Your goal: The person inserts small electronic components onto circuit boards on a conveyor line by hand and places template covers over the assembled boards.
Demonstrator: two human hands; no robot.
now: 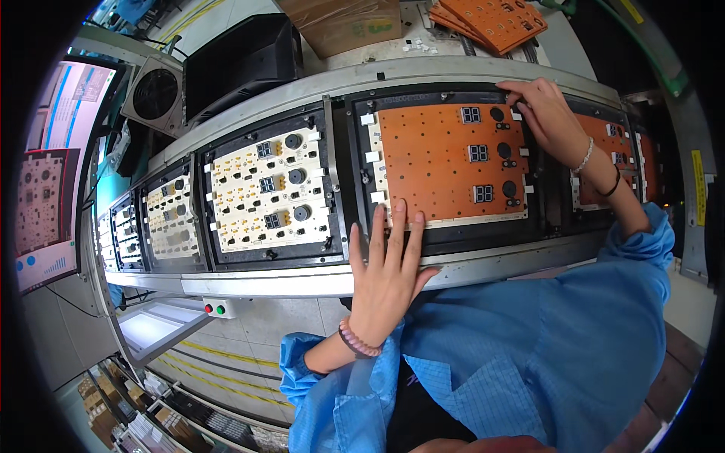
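In front of me, an orange cover plate (427, 155) lies over a cream circuit board (377, 162) in a black carrier frame (445, 240). Two-digit displays (478, 153) and round black parts (504, 150) show through its cut-outs. My left hand (387, 268) is spread flat, its fingertips on the plate's near left corner and the frame's near edge. At the far right corner, my right hand (550, 113) is bent, with index finger and thumb apart near the frame's rim. I see nothing held in it. White clips (528, 150) stand along the board's sides.
Leftward along the metal-railed line sits an uncovered circuit board (264, 185), with more beyond. Orange-covered boards (604, 155) lie to the right. Behind the rail are a black bin (245, 64), a cardboard box (343, 26) and stacked orange plates (495, 26). A monitor (57, 166) stands left.
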